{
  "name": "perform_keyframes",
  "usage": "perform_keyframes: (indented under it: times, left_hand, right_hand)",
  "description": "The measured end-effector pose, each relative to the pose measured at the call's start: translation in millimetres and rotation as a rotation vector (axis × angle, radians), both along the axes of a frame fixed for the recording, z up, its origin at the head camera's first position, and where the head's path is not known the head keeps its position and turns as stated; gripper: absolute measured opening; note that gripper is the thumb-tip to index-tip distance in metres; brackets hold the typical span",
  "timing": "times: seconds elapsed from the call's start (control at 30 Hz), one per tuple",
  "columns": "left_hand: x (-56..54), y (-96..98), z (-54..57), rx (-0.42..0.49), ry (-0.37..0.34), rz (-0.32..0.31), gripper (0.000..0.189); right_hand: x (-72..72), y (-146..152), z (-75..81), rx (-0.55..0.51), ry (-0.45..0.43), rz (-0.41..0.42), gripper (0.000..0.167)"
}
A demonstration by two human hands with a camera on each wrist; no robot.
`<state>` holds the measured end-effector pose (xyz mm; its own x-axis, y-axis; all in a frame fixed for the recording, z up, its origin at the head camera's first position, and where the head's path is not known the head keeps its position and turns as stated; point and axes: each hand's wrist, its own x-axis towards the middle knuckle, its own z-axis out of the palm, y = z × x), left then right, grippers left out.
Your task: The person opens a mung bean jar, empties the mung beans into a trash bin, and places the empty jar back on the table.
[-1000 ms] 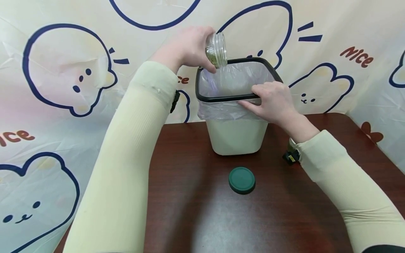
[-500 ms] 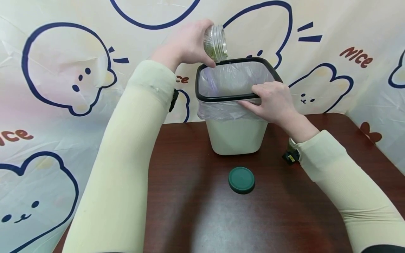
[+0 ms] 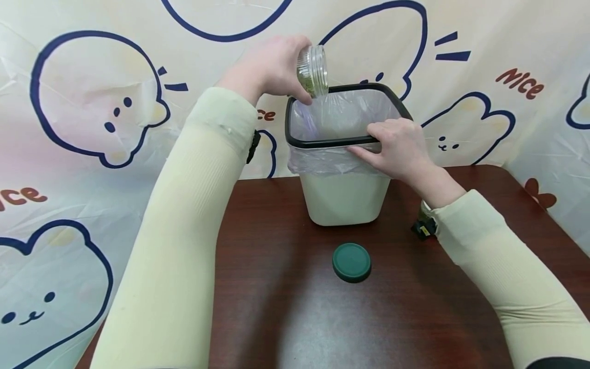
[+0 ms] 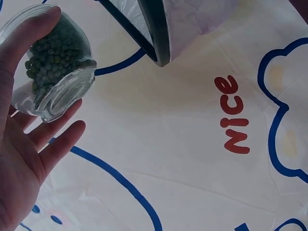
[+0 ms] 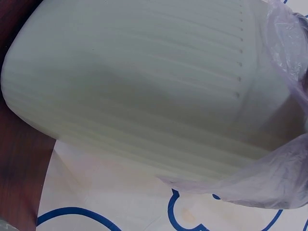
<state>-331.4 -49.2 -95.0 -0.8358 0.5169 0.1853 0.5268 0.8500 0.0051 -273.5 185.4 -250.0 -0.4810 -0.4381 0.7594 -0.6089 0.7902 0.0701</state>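
My left hand (image 3: 278, 69) grips a clear glass jar (image 3: 317, 69), tipped with its mouth toward the trash can at the can's back left rim. Small round green beans, like mung beans (image 4: 55, 60), lie inside the jar in the left wrist view. The pale green trash can (image 3: 345, 200) stands upright, lined with a translucent bag (image 3: 322, 161) folded out under its black rim (image 3: 322, 144). At the front right of that rim my right hand (image 3: 401, 148) holds on, thumb outside over the bag; the right wrist view shows the can's side but not the fingers.
A green jar lid (image 3: 352, 262) lies on the brown table (image 3: 276, 307) in front of the can. Behind the table hangs a cloth (image 3: 470, 31) printed with cartoon figures, close to the can's back.
My left hand lifted the jar a little up from the rim, then lowered it back close to it. The right hand, can and lid have stayed in place.
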Motion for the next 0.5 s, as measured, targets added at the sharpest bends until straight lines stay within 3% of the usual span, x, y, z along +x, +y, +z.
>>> perform_keyframes:
  times: [0.27,0.5]
  left_hand:
    - [0.6,2.1,0.4,0.008,0.044,0.0,0.094]
    - [1.0,5.8,0.0,-0.042,0.014,0.007,0.093]
  right_hand:
    - [0.9,1.7,0.1,-0.003,0.001,0.0,0.046]
    - [1.1,2.0,0.3,-0.004,0.005,0.001,0.047]
